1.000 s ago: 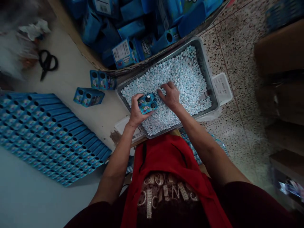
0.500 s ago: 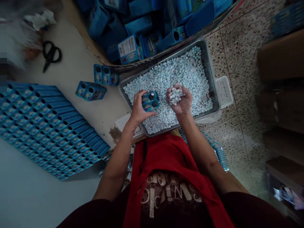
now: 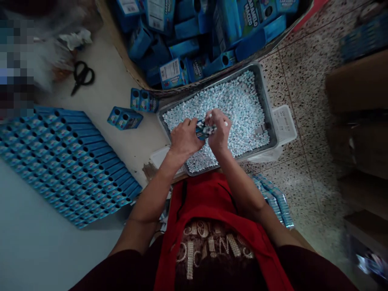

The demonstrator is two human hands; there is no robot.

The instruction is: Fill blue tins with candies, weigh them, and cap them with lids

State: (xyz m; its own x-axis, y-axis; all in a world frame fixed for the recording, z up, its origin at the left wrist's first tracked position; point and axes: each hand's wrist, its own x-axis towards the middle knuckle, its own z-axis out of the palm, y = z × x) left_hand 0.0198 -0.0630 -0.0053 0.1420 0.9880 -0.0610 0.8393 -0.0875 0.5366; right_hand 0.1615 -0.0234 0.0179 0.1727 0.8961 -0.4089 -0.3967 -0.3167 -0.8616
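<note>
My left hand [image 3: 185, 137] is closed around small blue candy boxes [image 3: 201, 134], held over a grey tray [image 3: 268, 101]. Two boxes showed in this grip earlier; now my fingers partly cover them. My right hand [image 3: 218, 127] is curled against the boxes' upper side, with pale candies [image 3: 209, 128] in its fingers, pressed at the box openings. Loose white and light-blue candies [image 3: 233, 101] fill most of the tray beneath both hands.
Beyond the tray stands a large carton [image 3: 127, 66] of blue boxes. Left on the table are paired boxes [image 3: 125, 118], black scissors [image 3: 82, 76] and a big stacked block of boxes [image 3: 69, 161]. Brown cartons [image 3: 357, 81] stand at the right.
My right hand, with its palmful of candies, has moved left and turned over onto the boxes. My left hand has shifted slightly right with the boxes. The view has shifted slightly.
</note>
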